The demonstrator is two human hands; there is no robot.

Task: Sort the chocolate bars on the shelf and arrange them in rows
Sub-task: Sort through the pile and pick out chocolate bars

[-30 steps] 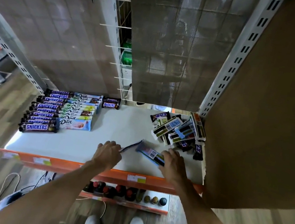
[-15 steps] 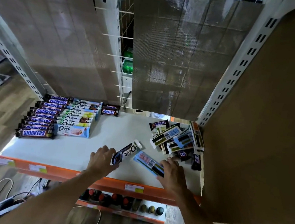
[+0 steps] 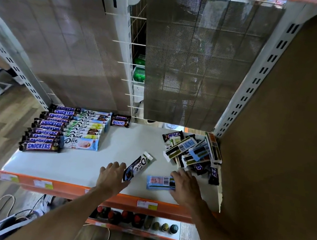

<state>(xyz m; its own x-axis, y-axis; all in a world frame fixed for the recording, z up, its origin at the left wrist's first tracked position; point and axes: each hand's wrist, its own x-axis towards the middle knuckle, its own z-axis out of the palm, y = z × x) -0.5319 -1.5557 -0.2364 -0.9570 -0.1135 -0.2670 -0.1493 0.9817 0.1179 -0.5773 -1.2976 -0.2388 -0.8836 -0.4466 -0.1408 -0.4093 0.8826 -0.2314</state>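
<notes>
Fingers (image 3: 179, 176) beside jumbled bar pile (image 3: 191, 155)

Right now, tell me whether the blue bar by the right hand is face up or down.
Face down: the blue bar shows its barcode, no logo.

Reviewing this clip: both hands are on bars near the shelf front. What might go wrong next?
The blue bar the right hand grips lies barcode-up close to the orange shelf edge; a slip could push it off. The left hand holds the Dove bar by one end only, so it may swing or drop.
</notes>
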